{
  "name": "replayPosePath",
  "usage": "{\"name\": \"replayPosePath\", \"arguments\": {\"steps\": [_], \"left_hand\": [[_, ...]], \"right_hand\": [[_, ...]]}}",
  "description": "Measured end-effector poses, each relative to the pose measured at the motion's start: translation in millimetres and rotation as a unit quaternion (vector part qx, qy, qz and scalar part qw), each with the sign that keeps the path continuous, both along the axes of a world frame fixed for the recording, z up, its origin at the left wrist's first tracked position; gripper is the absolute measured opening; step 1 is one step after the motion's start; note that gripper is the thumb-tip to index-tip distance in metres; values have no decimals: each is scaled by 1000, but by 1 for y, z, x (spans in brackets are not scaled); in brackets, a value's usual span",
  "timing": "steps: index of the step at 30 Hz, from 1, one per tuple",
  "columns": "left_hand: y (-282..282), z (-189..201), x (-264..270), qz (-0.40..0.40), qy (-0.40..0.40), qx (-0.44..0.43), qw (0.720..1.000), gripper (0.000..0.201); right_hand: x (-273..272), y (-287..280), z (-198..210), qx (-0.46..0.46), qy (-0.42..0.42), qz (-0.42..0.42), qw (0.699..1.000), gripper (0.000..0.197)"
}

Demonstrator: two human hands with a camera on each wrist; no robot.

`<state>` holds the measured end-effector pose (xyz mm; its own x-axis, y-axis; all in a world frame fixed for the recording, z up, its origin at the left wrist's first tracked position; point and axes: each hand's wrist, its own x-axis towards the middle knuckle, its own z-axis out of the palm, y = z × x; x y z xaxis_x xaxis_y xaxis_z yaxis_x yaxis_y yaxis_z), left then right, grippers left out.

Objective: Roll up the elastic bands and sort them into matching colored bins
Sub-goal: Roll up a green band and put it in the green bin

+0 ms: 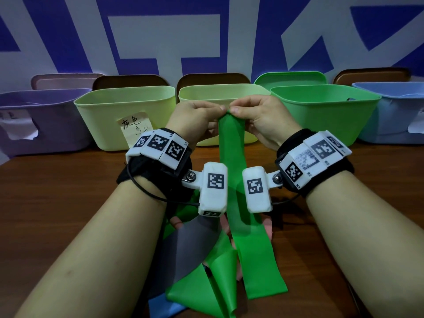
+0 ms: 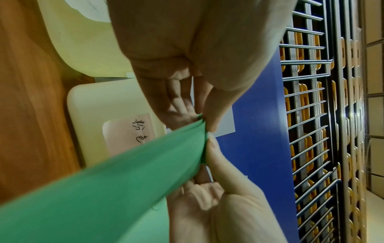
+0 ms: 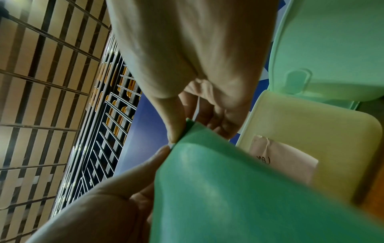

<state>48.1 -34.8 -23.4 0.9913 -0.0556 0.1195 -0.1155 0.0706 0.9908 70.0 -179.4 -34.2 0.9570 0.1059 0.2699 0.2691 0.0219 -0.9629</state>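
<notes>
Both forearms raised over table (image 1: 57, 203), converging, wrists close together. Left hand (image 1: 197, 118) and right hand (image 1: 259, 118) side by side, thumb tips nearly touching, each pinching top edge of green band (image 1: 231, 143) between thumb and curled fingers. Palms face each other, well above table.

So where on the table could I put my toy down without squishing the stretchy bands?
Bare wood shows on the table left of the left hand, before the purple bin, and right of the right hand, before the green bin. The middle is crowded: the green band over a band pile.
</notes>
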Motion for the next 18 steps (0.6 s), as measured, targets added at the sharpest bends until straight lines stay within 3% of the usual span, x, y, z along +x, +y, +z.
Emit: {"name": "replayPosePath", "arguments": {"steps": [8, 11, 15, 18], "left_hand": [[1, 0, 2, 0, -11, -35, 999, 7], [1, -2, 2, -21, 5, -18, 1000, 18], [2, -2, 2, -41, 3, -11, 999, 10], [4, -2, 2, -48, 0, -19, 999, 15]], "right_hand": [[-4, 1, -1, -27, 27, 21, 999, 11], [-3, 0, 1, -10, 26, -2, 1000, 10], [-1, -3, 1, 14, 32, 7, 999, 10], [-3, -3, 3, 27, 29, 20, 999, 11]]}}
